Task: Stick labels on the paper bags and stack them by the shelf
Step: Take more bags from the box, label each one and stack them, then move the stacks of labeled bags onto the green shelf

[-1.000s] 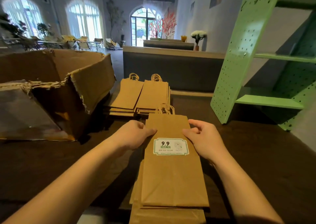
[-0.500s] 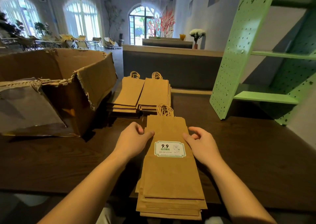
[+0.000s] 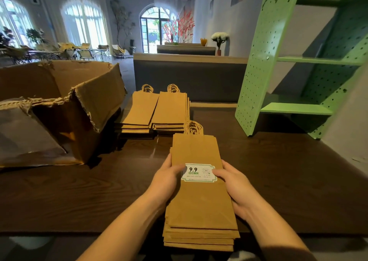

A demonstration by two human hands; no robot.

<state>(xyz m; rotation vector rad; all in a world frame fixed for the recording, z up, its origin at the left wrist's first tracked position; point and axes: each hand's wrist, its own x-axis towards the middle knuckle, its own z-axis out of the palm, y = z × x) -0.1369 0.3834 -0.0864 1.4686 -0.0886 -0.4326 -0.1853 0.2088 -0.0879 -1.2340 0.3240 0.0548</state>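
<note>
A stack of flat brown paper bags (image 3: 201,207) lies on the dark wooden table (image 3: 79,191) in front of me, twisted handles pointing away. The top bag carries a white and green label (image 3: 198,172) printed "9.9". My left hand (image 3: 166,178) grips the stack's left edge, thumb on the label's left end. My right hand (image 3: 234,183) grips the right edge, thumb on the label's right end. The stack's near end overhangs the table's front edge. A green pegboard shelf (image 3: 256,81) stands at the back right.
Two more piles of unlabelled paper bags (image 3: 155,111) lie side by side further back. A torn open cardboard box (image 3: 65,105) fills the left of the table. Behind the table runs a grey counter (image 3: 189,75).
Both hands have closed in from the bag's upper sides onto the stack's edges, thumbs now on the label. The stack sits a little further from me than before.
</note>
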